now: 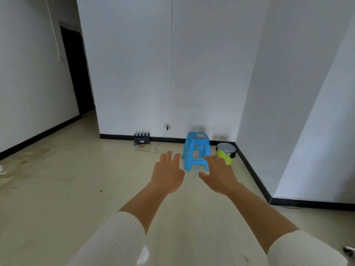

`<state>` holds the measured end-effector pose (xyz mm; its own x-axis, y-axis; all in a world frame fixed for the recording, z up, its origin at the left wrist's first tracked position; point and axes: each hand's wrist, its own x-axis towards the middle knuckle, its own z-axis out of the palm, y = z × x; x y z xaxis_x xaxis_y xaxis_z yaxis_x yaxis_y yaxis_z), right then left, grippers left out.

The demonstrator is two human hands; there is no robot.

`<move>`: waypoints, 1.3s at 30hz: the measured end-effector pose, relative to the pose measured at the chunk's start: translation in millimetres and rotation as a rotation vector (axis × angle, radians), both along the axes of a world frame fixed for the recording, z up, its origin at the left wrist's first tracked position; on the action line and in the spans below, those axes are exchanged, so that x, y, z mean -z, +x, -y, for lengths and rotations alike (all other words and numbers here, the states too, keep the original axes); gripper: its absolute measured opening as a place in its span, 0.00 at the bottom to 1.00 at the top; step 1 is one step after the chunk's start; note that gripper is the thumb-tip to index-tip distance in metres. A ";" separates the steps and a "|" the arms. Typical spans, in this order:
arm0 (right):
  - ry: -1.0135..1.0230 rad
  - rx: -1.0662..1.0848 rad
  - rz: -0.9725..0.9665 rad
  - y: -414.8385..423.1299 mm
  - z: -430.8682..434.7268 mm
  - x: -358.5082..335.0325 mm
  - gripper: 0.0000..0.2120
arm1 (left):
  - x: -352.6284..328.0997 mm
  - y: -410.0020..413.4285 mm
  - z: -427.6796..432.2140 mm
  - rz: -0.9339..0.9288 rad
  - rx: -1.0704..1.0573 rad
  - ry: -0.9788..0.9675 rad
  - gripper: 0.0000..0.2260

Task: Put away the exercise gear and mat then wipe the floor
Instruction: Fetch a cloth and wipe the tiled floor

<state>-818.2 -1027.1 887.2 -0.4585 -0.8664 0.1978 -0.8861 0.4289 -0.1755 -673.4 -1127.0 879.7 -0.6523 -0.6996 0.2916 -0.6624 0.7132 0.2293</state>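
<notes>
lime bin [221, 153], lid [225, 147] closed, beside blue stool [196, 142], right hand [221, 175] spread

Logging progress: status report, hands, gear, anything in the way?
Left hand and right hand open, empty, reaching forward. No mat or gear in view. Stool and bin ahead by the wall. Floor stained at left.

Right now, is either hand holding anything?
No, the left hand and the right hand are both stretched out empty, fingers spread, in front of the blue stool.
</notes>
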 end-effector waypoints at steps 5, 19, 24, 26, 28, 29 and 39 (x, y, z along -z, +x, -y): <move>0.060 0.054 0.038 -125.2 95.5 -2.5 0.28 | 1.1 -118.8 100.7 0.022 0.007 0.070 0.24; 0.023 0.133 0.182 -406.6 383.2 31.8 0.28 | 36.0 -396.0 410.2 -0.012 0.000 0.147 0.23; 0.026 0.163 0.210 -498.0 484.3 33.6 0.27 | 37.2 -493.4 515.6 0.022 0.020 0.178 0.23; 0.030 0.171 0.203 -531.6 516.3 36.2 0.27 | 37.8 -529.6 547.2 0.040 0.057 0.171 0.24; 0.051 0.192 0.193 -566.9 546.6 41.1 0.27 | 40.9 -565.9 577.4 0.051 0.082 0.165 0.25; 0.065 0.200 0.191 -584.4 561.4 43.7 0.28 | 43.2 -583.4 591.8 0.051 0.089 0.170 0.25; 0.151 0.167 0.226 -780.1 709.4 95.2 0.27 | 108.7 -768.1 740.2 0.059 0.018 0.300 0.27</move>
